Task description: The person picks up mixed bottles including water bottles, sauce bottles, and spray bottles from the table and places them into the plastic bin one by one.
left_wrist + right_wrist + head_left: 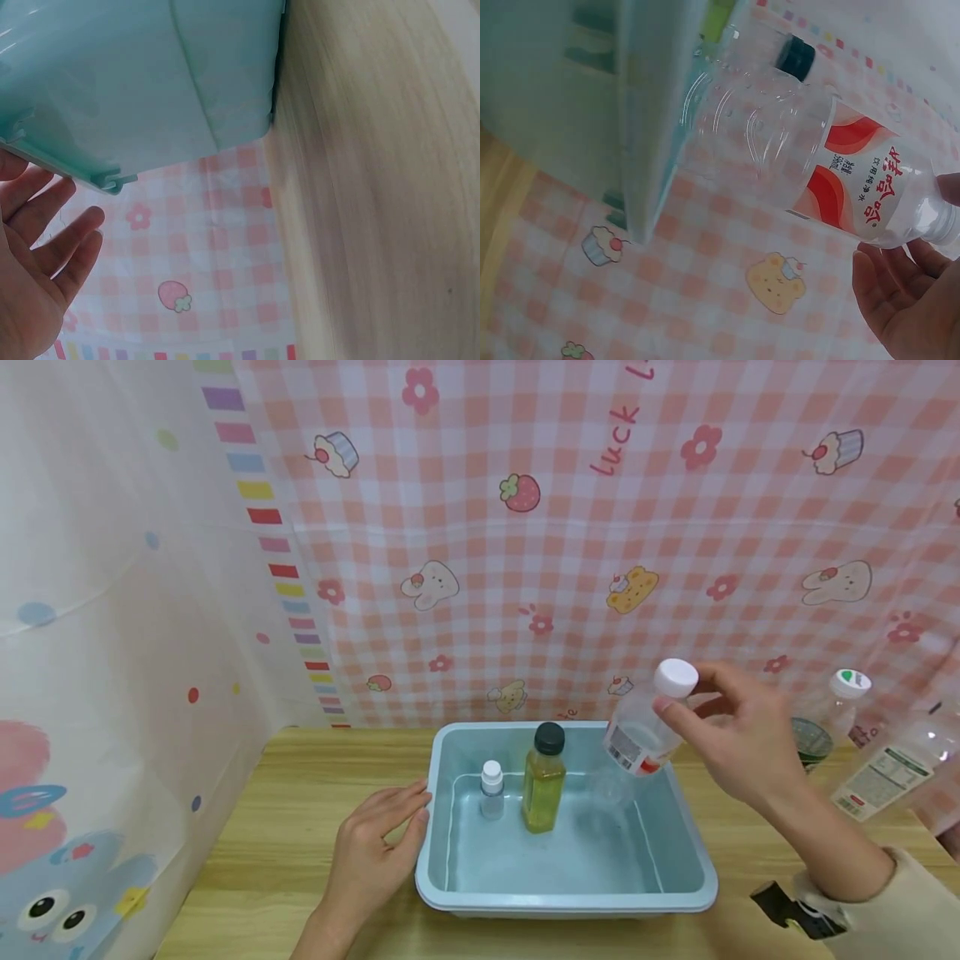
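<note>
My right hand [742, 735] grips a clear plastic bottle [637, 731] near its white cap, with the bottle's lower end down inside the back right of a light blue basin [566, 902]. The right wrist view shows this bottle's red and white label [855, 176] and ridged clear body. My left hand [378, 847] touches the basin's left rim with its fingertips, fingers extended. Inside the basin stand a bottle of yellow-green liquid [543, 789] with a black cap and a small clear bottle [492, 793] with a white cap.
Right of the basin, partly behind my right arm, stand a clear bottle [847, 689] with a white and green cap and a large clear bottle [888, 777] with a white label. A wooden table [277, 835] carries everything. Checked cloth [480, 543] hangs behind.
</note>
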`<state>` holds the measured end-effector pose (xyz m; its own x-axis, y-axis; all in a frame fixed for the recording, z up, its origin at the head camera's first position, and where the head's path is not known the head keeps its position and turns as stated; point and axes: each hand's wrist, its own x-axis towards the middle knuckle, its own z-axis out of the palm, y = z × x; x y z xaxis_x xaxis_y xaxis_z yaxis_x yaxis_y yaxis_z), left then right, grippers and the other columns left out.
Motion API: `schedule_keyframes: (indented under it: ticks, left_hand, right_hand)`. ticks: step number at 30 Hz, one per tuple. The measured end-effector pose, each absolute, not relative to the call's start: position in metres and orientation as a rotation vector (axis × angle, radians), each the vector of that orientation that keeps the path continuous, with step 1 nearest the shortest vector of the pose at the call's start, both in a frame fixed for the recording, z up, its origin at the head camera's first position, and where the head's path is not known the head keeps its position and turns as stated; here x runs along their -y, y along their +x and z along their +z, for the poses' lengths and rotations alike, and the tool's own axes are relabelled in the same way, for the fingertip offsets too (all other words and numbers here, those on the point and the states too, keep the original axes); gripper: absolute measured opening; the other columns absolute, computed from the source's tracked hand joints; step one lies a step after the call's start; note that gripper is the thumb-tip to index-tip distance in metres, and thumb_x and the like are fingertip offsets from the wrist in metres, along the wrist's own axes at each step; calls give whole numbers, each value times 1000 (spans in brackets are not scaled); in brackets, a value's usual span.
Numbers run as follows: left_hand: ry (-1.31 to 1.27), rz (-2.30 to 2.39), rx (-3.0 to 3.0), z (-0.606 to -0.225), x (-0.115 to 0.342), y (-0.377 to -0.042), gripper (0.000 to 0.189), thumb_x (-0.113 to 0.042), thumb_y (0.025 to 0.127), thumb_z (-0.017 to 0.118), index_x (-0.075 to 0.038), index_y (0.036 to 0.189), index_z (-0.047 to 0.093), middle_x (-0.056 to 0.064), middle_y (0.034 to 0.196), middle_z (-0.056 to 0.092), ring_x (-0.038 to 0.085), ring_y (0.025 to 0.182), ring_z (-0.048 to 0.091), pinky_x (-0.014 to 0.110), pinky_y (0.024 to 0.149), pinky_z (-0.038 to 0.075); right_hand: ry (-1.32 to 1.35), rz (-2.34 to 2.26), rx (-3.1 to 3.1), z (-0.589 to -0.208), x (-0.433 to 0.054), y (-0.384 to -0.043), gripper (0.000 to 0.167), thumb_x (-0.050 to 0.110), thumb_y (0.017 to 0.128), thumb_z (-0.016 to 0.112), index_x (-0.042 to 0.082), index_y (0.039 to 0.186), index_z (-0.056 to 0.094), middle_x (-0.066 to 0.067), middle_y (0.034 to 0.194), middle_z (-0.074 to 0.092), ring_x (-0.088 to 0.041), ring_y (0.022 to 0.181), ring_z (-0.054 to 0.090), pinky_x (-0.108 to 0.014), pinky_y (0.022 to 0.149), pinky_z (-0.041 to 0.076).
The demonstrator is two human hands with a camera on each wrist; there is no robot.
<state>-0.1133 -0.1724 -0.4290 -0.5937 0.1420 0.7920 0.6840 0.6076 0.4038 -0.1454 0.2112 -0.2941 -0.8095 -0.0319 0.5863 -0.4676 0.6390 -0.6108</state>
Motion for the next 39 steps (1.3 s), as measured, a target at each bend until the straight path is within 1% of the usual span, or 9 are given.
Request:
schedule_keyframes:
  ticks: [2, 6, 12, 15, 19, 26, 32, 34, 39]
  left_hand:
    - [-648, -934, 2090, -429, 172, -113, 25, 4, 80, 80, 0, 104, 82, 10, 114, 78, 27, 97, 75, 42, 82, 63]
    - [-646, -936, 2091, -430, 172, -114, 26, 4, 80, 80, -1, 105, 82, 9, 114, 78, 27, 97, 75, 41, 82, 63]
    - [-648, -929, 2088, -430, 172, -114, 26, 5, 79, 80, -1, 105, 82, 9, 114, 78, 27, 97, 75, 41, 82, 63]
    - [-646, -932, 2095, -430, 173, -113, 26, 5, 80, 80, -1, 105, 82, 9, 114, 78, 27, 98, 75, 40, 82, 63]
    - [-634, -947, 2114, -430, 173, -112, 25, 4, 81, 79, -1, 106, 82, 9, 115, 78, 27, 99, 75, 39, 84, 63]
    - [-641, -922, 2099, -430, 173, -113, 26, 4, 80, 80, -1, 105, 82, 9, 115, 78, 27, 98, 75, 42, 82, 63]
    - [-593, -955, 2178, -431, 174, -111, 21, 0, 85, 79, -2, 106, 82, 8, 116, 78, 26, 102, 74, 30, 91, 60]
    - [-585, -961, 2190, -431, 174, -110, 21, -1, 85, 78, -2, 106, 82, 8, 117, 78, 26, 103, 74, 28, 92, 59]
    - [-613, -941, 2142, -430, 173, -111, 24, 2, 82, 79, -2, 106, 82, 8, 116, 78, 26, 100, 75, 36, 86, 62]
  right_hand:
    - [388, 1058, 2343, -299, -210, -146, 34, 5, 88, 81, 1, 121, 72, -17, 103, 74, 2, 75, 60, -11, 61, 50]
    - [381, 1053, 2391, -308, -208, -148, 35, 9, 89, 82, 2, 122, 72, -15, 104, 74, -4, 76, 62, -13, 61, 51]
    - [396, 1050, 2431, -318, -204, -152, 33, 14, 89, 84, 3, 119, 74, -12, 101, 75, -18, 78, 67, -17, 63, 54]
    - [387, 1040, 2488, -322, -203, -153, 33, 20, 92, 83, 4, 119, 73, -11, 102, 75, -24, 81, 68, -21, 64, 56]
    - [373, 1014, 2562, -327, -202, -155, 36, 29, 94, 81, 5, 120, 73, -10, 104, 74, -25, 85, 69, -25, 68, 57]
    - [413, 1011, 2586, -335, -202, -159, 40, 27, 94, 81, 1, 122, 72, -11, 104, 74, -25, 87, 69, -25, 69, 59]
    - [393, 1009, 2636, -340, -203, -160, 42, 30, 95, 81, 3, 125, 71, -10, 105, 73, -24, 89, 69, -28, 72, 59]
    - [406, 1012, 2638, -342, -203, -162, 41, 29, 94, 81, 3, 125, 71, -9, 104, 73, -24, 90, 69, -28, 72, 60]
    - [442, 1015, 2623, -345, -203, -164, 39, 27, 93, 82, 4, 123, 72, -7, 102, 73, -23, 91, 69, -26, 72, 60]
